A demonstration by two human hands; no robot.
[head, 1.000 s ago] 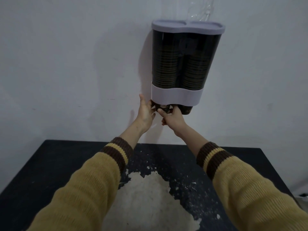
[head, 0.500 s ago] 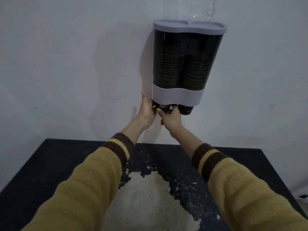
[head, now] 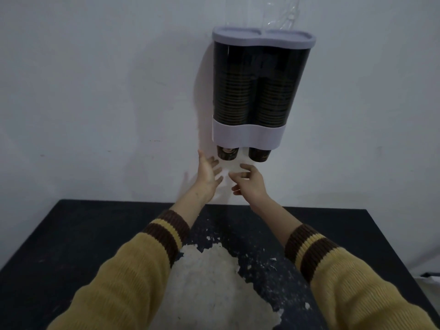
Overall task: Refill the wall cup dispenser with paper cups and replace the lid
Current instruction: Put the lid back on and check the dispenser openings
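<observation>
Cup dispenser (head: 257, 91) lidded, above both hands, left hand (head: 209, 173) and right hand (head: 248, 183) released, empty

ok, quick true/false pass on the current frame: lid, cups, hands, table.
1. The lid sits on top of the dispenser. True.
2. Both hands grip a cup. False: the left hand and right hand hang open just below the cups, holding nothing.
3. Two cups stick out of the bottom, a left cup and a right cup. True.
4. The dispenser's columns are empty. False: stacked cups fill both.
5. The table is dark with a worn pale patch. True.
</observation>
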